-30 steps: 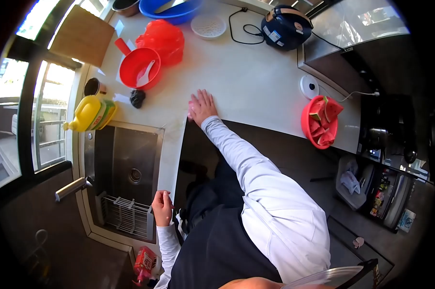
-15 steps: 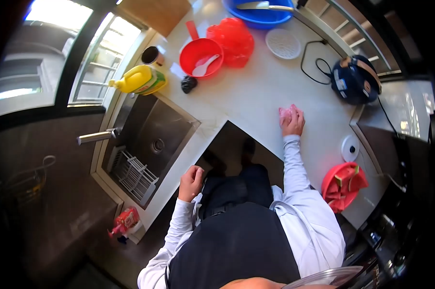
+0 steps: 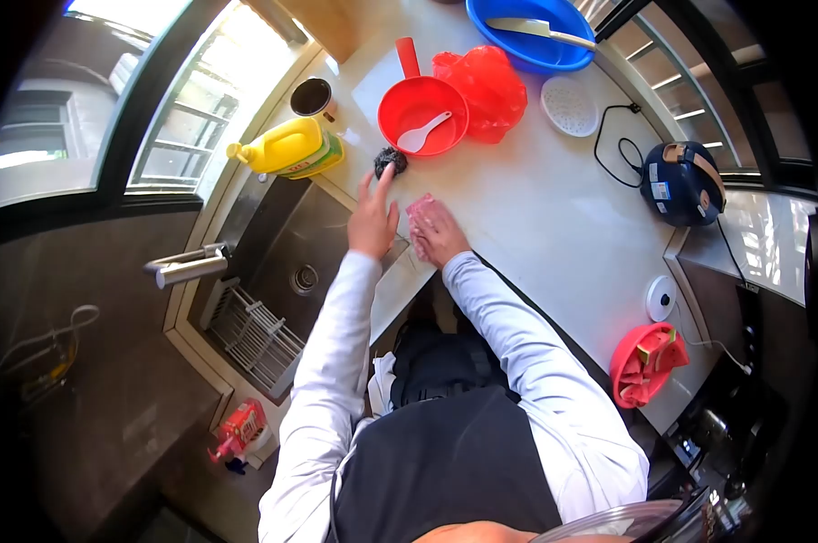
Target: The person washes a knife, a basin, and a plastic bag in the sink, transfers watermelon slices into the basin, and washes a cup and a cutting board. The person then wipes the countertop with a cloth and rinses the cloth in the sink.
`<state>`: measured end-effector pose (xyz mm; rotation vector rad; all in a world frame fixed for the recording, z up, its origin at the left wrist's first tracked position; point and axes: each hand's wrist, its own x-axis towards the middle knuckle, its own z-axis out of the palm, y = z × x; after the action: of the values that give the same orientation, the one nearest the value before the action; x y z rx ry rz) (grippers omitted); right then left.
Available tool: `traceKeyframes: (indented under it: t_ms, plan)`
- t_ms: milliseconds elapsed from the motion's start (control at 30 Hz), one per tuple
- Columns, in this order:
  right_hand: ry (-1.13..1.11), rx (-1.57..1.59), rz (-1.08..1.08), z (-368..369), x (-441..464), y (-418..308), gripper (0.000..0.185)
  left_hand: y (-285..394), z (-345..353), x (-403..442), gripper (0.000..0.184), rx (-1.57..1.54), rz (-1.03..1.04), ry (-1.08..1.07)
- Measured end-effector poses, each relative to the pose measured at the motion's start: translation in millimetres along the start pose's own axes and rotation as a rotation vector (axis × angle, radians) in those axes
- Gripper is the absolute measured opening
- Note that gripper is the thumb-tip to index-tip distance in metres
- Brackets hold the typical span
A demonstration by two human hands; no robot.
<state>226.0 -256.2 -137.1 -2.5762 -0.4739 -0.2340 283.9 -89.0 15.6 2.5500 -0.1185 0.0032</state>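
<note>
My left hand (image 3: 371,222) reaches over the corner between sink and counter, its fingers stretched out and apart. One fingertip overlaps the edge of a dark wiry scrubber (image 3: 390,162); whether it touches cannot be made out. Close beside it, my right hand (image 3: 442,237) presses a crumpled pink cloth (image 3: 420,210) onto the countertop near its front edge. Just beyond the scrubber sits a red long-handled pan-shaped scoop (image 3: 445,100) with a white spoon (image 3: 424,132) inside.
A yellow jug (image 3: 291,147) and dark cup (image 3: 312,97) stand behind the sink (image 3: 336,213). Farther back are a red plastic bag (image 3: 495,95), a blue basin (image 3: 554,59) with a knife, and a white perforated plate (image 3: 570,107). Rightward are a rice cooker (image 3: 680,185) and a bowl of watermelon (image 3: 619,357).
My right hand has slid the pink cloth leftward across the counter to the sink corner. My left hand has risen from beside my body, opened, and stretched toward the scrubber.
</note>
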Motion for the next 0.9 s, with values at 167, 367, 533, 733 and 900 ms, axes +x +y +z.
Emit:
traceKeyframes:
  t_ms: [167,367,533,733,900]
  plan:
    - [0.080,-0.379,0.275,-18,-8,72,0.041,-76,50,74,0.060,0.382,0.256,-0.137]
    - [0.110,0.377,0.493,10,43,2,0.032,-83,35,87,0.066,0.353,0.174,-0.074]
    - [-0.017,-0.112,0.115,7,1,-14,0.040,-52,-26,16,0.045,0.029,0.103,-0.153]
    - [0.263,-0.298,0.443,-32,-61,79,0.039,-76,-50,-88,0.029,-0.130,0.117,-0.076]
    - [0.133,-0.120,0.298,-21,-51,-17,0.032,-59,-37,-125,0.022,-0.284,0.050,-0.181]
